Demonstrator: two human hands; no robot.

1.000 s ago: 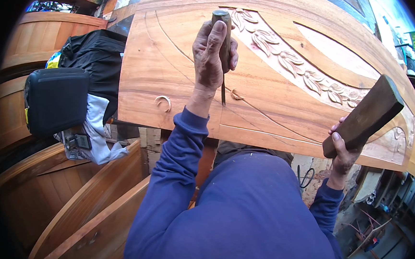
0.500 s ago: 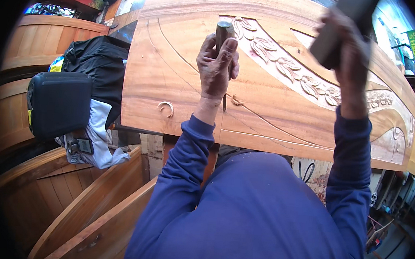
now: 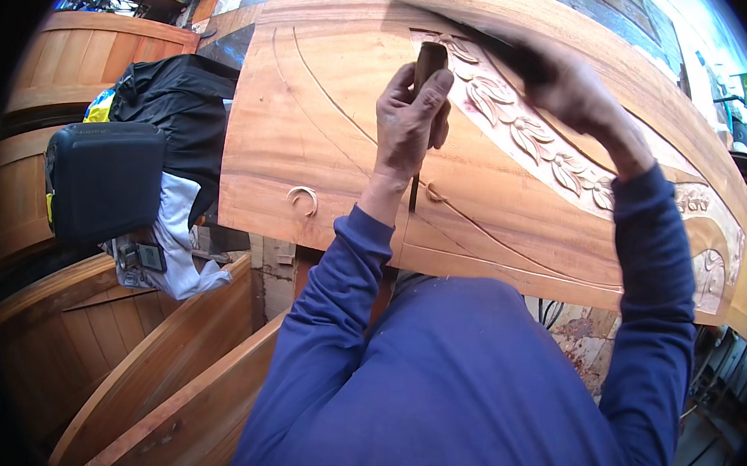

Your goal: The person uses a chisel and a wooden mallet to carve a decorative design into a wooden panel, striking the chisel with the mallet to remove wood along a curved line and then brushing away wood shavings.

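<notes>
My left hand (image 3: 405,131) is wrapped round the handle of a chisel (image 3: 432,64). The chisel stands nearly upright, its dark blade pointing down to a grooved line in a large wooden panel (image 3: 310,155). A curled shaving (image 3: 433,192) lies by the blade. In my right hand (image 3: 578,96) is a dark mallet (image 3: 524,57), smeared by motion, above the panel and to the right of the chisel's top. Carved leaves (image 3: 527,138) run in a band across the panel, partly behind my right arm.
Another curled shaving (image 3: 304,199) lies near the panel's front left. A black case (image 3: 104,181), dark cloth (image 3: 175,94) and white cloth (image 3: 174,232) sit to the left. Curved wooden pieces (image 3: 152,360) stand below them, with paneled wood (image 3: 117,55) behind.
The mallet has swung left and down from its raised place at upper right, turning toward the chisel. My left hand and the chisel appear slightly farther right in view.
</notes>
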